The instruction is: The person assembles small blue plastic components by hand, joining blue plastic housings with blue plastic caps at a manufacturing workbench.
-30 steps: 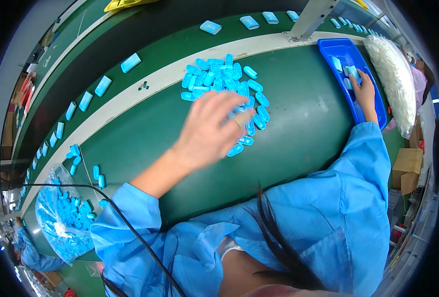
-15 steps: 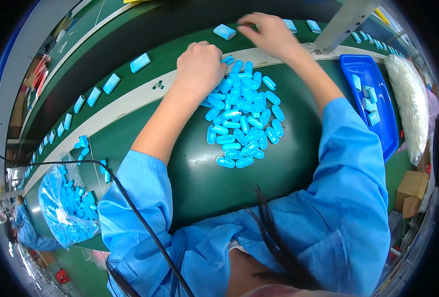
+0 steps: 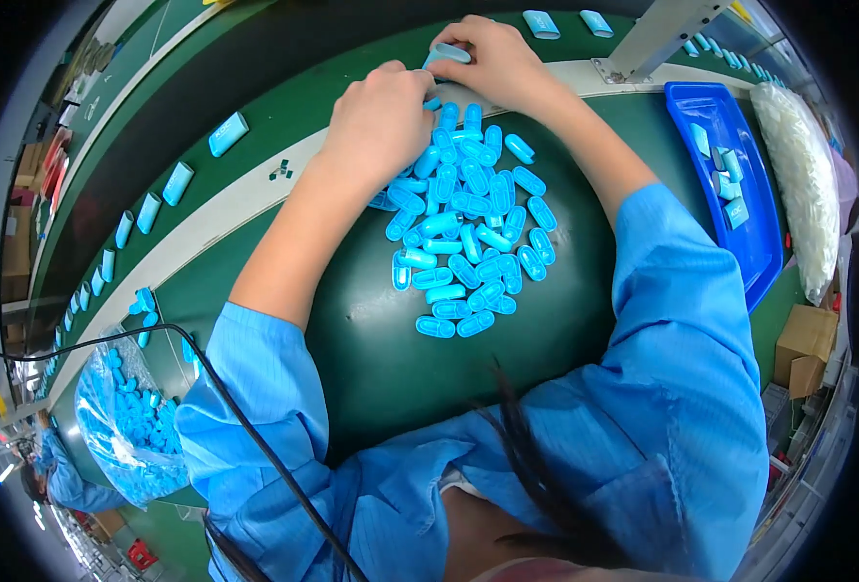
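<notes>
My right hand [image 3: 493, 63] grips a light-blue hollow oval casing [image 3: 449, 52] between thumb and fingers, above the far edge of the work surface. My left hand [image 3: 379, 121] is closed just beside it, fingertips close to the casing. A bit of a bright-blue oval cap [image 3: 433, 103] shows at the left fingertips; the rest is hidden by the hand. Below both hands lies a loose pile of bright-blue oval caps [image 3: 471, 204] on the dark green work surface [image 3: 376, 373].
Light-blue casings [image 3: 228, 134] stand in a row along the green conveyor belt [image 3: 294, 109]. At right are a blue tray [image 3: 754, 209] with several casings and a bag of white pieces [image 3: 800, 194]. A clear bag of blue caps [image 3: 134, 427] lies left, behind a black cable [image 3: 240, 412].
My right hand has closed on a casing from the belt and brought it toward my left hand. Other casings on the belt have shifted left. My left hand has moved slightly left.
</notes>
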Demonstrator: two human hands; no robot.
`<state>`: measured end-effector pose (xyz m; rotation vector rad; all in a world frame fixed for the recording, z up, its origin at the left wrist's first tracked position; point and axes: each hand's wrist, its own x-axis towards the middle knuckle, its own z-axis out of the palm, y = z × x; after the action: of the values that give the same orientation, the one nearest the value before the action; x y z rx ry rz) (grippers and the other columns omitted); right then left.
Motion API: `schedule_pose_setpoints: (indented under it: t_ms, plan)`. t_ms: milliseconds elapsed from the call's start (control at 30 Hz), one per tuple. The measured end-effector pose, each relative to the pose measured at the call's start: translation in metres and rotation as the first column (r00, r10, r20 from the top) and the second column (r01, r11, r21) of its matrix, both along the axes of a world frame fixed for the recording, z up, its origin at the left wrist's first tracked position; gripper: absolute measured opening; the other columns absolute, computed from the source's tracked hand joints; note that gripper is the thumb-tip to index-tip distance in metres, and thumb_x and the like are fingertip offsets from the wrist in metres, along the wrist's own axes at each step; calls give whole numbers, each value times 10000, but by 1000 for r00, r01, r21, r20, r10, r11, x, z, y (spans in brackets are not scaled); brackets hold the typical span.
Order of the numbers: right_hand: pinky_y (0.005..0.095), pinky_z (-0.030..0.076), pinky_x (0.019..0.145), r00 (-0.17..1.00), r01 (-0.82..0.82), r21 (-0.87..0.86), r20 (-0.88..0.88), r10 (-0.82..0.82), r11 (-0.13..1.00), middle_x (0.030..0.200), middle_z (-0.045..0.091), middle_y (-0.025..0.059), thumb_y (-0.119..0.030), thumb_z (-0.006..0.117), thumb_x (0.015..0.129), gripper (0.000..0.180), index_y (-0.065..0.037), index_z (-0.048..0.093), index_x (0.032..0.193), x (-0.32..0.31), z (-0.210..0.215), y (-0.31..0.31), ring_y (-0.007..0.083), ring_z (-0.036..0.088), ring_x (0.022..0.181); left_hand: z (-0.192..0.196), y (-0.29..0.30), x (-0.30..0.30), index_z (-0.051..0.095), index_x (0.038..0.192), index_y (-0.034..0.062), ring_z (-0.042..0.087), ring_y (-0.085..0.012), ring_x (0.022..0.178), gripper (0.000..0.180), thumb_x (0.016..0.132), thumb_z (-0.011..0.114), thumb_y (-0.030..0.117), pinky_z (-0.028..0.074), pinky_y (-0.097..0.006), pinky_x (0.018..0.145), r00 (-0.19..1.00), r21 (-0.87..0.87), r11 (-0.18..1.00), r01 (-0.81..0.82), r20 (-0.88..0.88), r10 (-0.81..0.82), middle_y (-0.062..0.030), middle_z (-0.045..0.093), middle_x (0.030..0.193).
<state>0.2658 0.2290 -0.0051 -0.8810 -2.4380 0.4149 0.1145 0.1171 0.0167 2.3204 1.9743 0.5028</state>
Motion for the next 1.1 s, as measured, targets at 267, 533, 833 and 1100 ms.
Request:
schedule_pose_setpoints:
  t_ms: [267,533,833,1100]
  plan:
    - [234,500,672,919,-191,-671,-380,-111,717,895,654,57,-223,684,841,305,-32,621,1071,2,1,-24,87,616,773,-10,-15,-41,594,1144,8,629,-123,721,296,860,612,88,528,-252,647,370,-126,991,-49,919,135,-75,653,883]
    - [227,510,739,890,-233,-460,-457,-4,857,900,663,68,-185,684,841,317,14,600,1074,-25,17,-48,109,634,784,-23,-18,-47,583,1136,-37,631,-134,857,258,907,559,81,524,-254,754,425,-31,989,-147,901,91,-102,644,1002]
    - [214,509,679,911,-294,-652,-412,-1,699,867,662,66,-164,662,860,292,3,603,1092,-27,9,-43,80,606,721,-22,-26,-37,521,1231,-45,604,-153,1005,331,932,530,95,494,-305,908,188,-73,996,-59,979,83,-116,616,1117]
    - [247,539,720,878,-321,-543,-478,29,776,919,673,93,-169,670,853,297,-9,609,1096,-27,3,-45,128,650,795,-22,-28,-42,620,1130,-5,642,-98,820,273,883,587,108,484,-246,788,540,69,981,-184,840,43,-108,704,904]
